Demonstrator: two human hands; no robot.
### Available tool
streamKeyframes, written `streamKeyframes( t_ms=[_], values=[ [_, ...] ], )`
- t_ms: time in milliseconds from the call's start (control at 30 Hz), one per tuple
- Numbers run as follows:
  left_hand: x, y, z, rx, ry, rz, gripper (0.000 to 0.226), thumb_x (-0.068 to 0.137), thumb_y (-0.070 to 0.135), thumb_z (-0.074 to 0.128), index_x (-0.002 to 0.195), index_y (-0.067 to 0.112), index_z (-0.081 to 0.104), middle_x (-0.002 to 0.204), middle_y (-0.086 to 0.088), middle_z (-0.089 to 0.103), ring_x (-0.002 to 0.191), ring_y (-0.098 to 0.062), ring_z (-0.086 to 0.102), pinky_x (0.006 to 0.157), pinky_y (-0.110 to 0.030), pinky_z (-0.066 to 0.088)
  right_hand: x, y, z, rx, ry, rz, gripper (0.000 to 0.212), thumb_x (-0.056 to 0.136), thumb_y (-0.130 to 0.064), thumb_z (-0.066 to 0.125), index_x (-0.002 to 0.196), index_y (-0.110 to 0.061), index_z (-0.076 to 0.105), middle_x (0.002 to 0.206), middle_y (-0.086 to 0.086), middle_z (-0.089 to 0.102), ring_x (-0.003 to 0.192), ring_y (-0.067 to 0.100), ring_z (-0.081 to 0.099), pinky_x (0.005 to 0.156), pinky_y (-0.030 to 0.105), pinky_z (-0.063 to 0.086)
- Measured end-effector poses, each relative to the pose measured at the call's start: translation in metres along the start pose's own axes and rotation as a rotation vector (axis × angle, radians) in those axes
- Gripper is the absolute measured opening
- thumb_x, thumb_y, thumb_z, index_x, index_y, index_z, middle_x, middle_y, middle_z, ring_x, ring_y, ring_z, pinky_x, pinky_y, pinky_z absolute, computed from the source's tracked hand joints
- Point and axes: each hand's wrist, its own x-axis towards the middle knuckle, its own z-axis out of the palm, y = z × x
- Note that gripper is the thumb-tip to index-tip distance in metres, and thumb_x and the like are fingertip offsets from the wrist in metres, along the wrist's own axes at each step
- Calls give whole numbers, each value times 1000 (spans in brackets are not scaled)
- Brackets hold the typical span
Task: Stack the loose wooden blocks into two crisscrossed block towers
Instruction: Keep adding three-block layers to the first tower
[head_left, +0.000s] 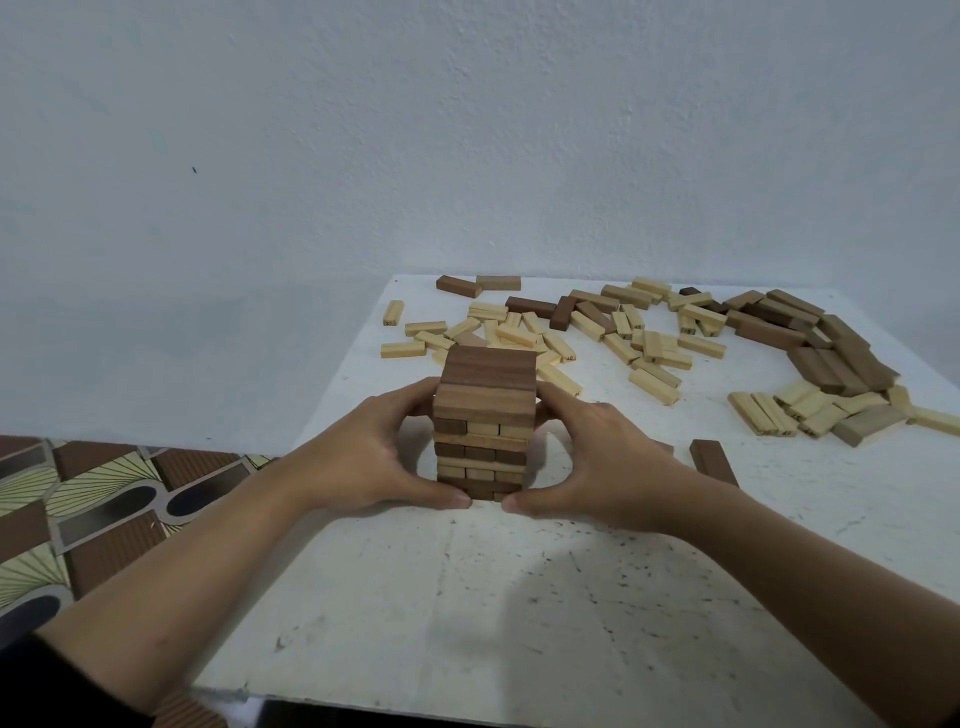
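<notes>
A dark sleeve (31, 686) edges the bare left forearm. The arms reach over the scuffed, speckled white surface (467, 597) to the tower (485, 415), a square stack of crisscrossed rectangular wooden blocks with pale and dark brown grain. The left hand (374, 452) and right hand (597, 457) clasp its sides, fingers curled round it and thumbs low at its foot. Behind and to the right of the tower, loose blocks (623, 332) lie scattered. One dark block (714, 460) lies near its right. A patterned floor (104, 493) shows to its left.
</notes>
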Motion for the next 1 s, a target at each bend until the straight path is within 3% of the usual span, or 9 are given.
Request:
streamKeyframes(
  t_ms=[167,333,500,600,867,1000],
  values=[
    [-2,-3,-6,-2,-2,-1,75,64,25,96,126,43,57,124,27,65,123,1,57,104,-28,45,7,-1,3,8,-2,-30,98,70,-52,87,149,-40,30,135,-20,57,119,1,49,103,25,38],
    [-2,-9,-14,6,6,-19,71,63,26,96,122,43,60,123,26,66,121,1,58,103,-26,45,16,-2,6,11,12,-66,95,69,-53,87,146,-39,33,132,-21,57,118,0,50,99,22,37],
    [-4,-15,-21,15,12,-28,70,63,22,97,121,41,61,121,27,66,119,3,59,95,-13,43,25,-5,11,17,9,-83,96,68,-53,87,147,-35,36,132,-19,59,117,1,52,100,24,42],
    [-6,-19,-25,20,15,-34,71,63,23,97,124,38,62,122,23,67,120,1,59,99,-20,45,30,-8,14,12,11,-92,93,68,-53,87,145,-35,38,129,-21,59,115,-1,52,94,18,40],
    [-10,-24,-31,24,21,-44,71,63,24,97,123,38,62,121,25,67,120,2,59,98,-18,44,34,-16,17,22,9,-103,91,68,-53,87,143,-33,41,130,-18,60,116,4,55,103,33,47],
    [-11,-24,-32,14,19,-38,70,63,21,96,122,39,62,119,26,68,118,4,59,94,-10,44,34,-17,17,25,-1,-101,93,68,-55,86,145,-34,39,131,-18,60,118,5,55,105,39,47]
  ],
)
